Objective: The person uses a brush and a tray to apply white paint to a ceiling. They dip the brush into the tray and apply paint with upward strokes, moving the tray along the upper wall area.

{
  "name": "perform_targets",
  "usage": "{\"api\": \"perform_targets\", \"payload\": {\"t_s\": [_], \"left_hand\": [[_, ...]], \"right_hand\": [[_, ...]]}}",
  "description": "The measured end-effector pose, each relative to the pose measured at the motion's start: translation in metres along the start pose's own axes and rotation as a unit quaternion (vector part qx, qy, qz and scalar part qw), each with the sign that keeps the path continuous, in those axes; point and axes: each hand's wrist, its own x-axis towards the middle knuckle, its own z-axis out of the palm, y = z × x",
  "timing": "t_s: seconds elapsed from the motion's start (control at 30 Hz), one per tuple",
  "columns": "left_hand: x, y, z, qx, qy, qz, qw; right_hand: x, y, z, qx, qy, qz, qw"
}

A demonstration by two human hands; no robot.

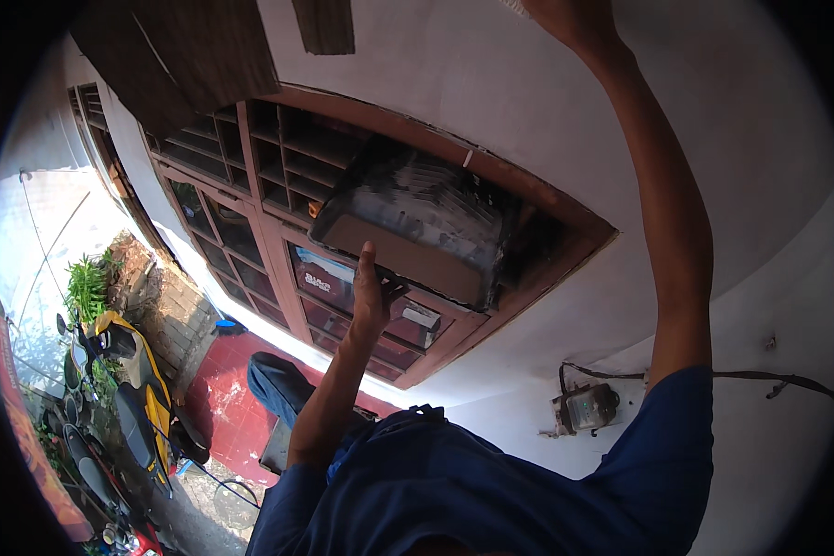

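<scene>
Black rectangular tray [435,190] of brown coating [408,252], before the reddish-brown wooden window frame [276,269], sat in the left hand [371,295] I guided, closed around its rim, presumably against spilling, while above that frame I couldn't tell the right hand's [573,18] grip.

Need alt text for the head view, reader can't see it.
A person's left hand holds up a smeared dark tray, brown along its lower part, before a brown-framed window in a pale wall. The right hand is raised, partly cut off by the upper edge; motorbikes stand at lower left.
</scene>
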Motion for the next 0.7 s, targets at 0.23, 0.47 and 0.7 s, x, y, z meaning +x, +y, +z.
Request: {"api": "perform_targets", "payload": {"t_s": [0.23,0.47,0.7], "left_hand": [[0.005,-0.004,-0.004,-0.012,0.006,-0.014,1.000],[0.005,-0.004,-0.002,-0.025,0.010,-0.011,1.000],[0.008,-0.006,-0.006,-0.019,-0.002,-0.007,1.000]], "right_hand": [[-0.038,-0.023,0.016,-0.078,0.079,-0.198,0.974],[-0.133,-0.092,0.045,0.022,-0.098,-0.161,0.982],[-0.031,-0.012,0.008,0.062,-0.060,0.016,0.996]]}}
